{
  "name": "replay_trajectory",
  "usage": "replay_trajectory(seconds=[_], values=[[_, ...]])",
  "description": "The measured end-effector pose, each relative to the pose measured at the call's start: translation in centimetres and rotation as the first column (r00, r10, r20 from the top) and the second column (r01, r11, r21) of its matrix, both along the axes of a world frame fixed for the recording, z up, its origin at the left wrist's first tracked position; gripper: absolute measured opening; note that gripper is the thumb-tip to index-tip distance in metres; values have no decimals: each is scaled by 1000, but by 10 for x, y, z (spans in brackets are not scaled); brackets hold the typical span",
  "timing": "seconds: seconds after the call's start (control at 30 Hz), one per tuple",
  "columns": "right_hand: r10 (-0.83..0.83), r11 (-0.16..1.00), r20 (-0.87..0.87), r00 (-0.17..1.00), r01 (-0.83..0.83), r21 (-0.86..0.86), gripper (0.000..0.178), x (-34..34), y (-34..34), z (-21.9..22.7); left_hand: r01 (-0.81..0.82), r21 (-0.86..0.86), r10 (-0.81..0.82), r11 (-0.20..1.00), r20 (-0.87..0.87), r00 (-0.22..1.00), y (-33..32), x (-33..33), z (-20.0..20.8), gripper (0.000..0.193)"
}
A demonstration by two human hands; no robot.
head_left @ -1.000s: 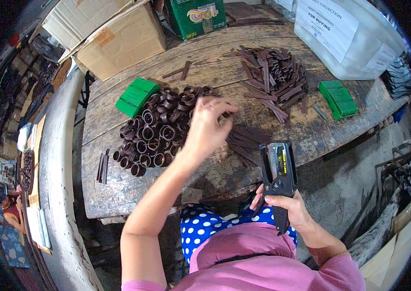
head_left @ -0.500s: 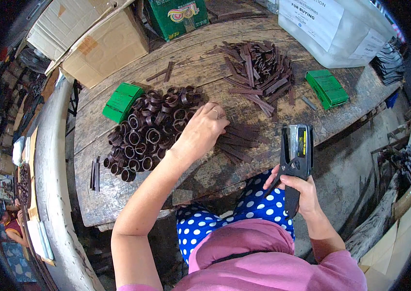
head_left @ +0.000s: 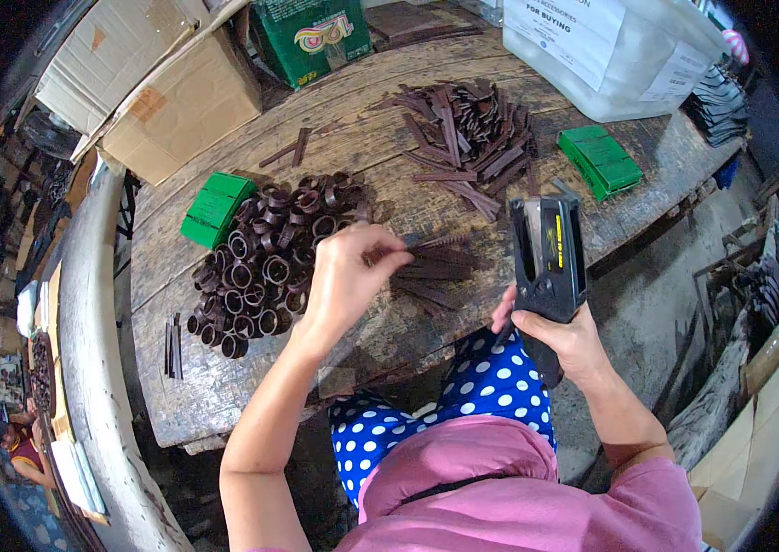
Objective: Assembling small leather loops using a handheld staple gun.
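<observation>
My left hand is over the table with thumb and fingers pinched together. Its fingertips are at the left end of a small fan of dark brown strips; whatever is between them is too small to make out. Just left of this hand is a heap of dark brown rings, made of curled strips. My right hand grips a black stapler by its handle, holding it upright beyond the table's front edge, above my lap.
A larger pile of loose strips lies farther back. Green small boxes sit right and left on the wooden table. Cardboard boxes, a green carton and a translucent plastic bin stand along the far side.
My left hand has drawn back toward me, away from the rings' right edge, its fingertips now at the strip fan. The stapler in my right hand has risen slightly away from my body.
</observation>
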State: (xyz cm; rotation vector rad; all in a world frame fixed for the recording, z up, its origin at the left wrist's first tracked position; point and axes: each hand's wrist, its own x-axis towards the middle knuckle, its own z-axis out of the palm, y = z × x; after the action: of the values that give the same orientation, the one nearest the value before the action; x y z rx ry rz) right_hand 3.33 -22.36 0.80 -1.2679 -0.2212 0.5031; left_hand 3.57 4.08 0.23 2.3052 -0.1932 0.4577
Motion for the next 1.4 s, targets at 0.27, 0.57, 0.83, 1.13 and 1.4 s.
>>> replay_trajectory(seconds=[0.27, 0.57, 0.83, 1.13, 1.4], values=[[-263, 958, 153, 952, 277, -72, 18, 10, 19, 7, -208, -822, -423, 530, -469, 776, -48, -54, 3, 10], [-276, 931, 285, 918, 329, -160, 18, 12, 26, 4, 9, -648, -387, 762, -443, 809, -56, -67, -1, 17], [-100, 968, 204, 974, 142, -205, 18, 10, 26, -13, 413, -326, -429, 851, 25, 903, -62, -57, 16, 14], [24, 987, 477, 878, 56, -152, 31, -4, 18, -6, -230, -900, -312, 371, -354, 882, -55, -39, -4, 14], [36, 997, 583, 812, 8, -73, 30, -3, 21, -17, -287, -919, -374, 271, -375, 848, -57, -38, -11, 16]])
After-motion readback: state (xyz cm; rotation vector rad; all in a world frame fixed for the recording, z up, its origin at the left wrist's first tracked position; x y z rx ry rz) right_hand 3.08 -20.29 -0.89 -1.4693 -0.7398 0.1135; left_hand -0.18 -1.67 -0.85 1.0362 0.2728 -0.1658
